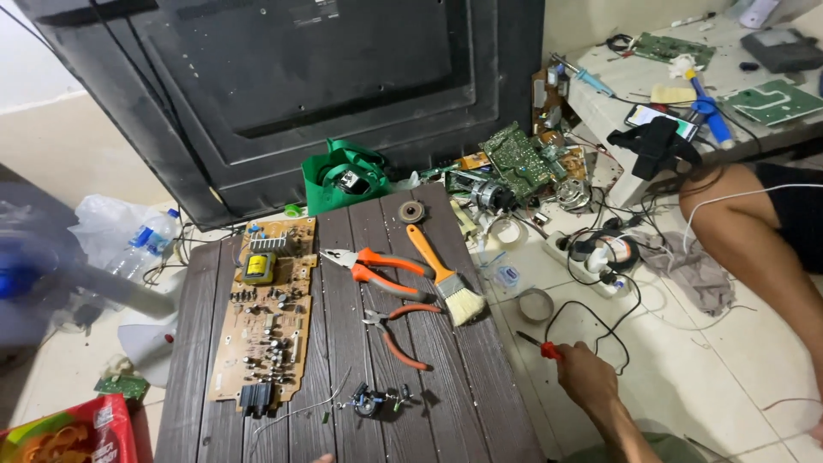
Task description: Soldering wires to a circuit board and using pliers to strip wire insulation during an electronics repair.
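My right hand (pixel 587 375) is closed on a thin tool with a red grip (pixel 549 349). Its dark tip points left and a black wire loops off it. The hand hovers over the tiled floor just right of the dark slatted table (pixel 463 403). Only a fingertip of my left hand (pixel 324 459) shows at the bottom edge, near a small black component with wire leads (pixel 369 400). On the table lie a brown circuit board (pixel 261 313), orange-handled pliers (pixel 377 267), small cutters (pixel 399 330) and an orange-handled brush (pixel 441 274).
A large black panel (pixel 300 86) leans behind the table, with a green bag (pixel 343 176) at its foot. Green circuit boards (pixel 514 159), a power strip (pixel 591 257) with tangled cables and a tape roll (pixel 536 304) litter the floor. A bare leg (pixel 746 231) lies at the right.
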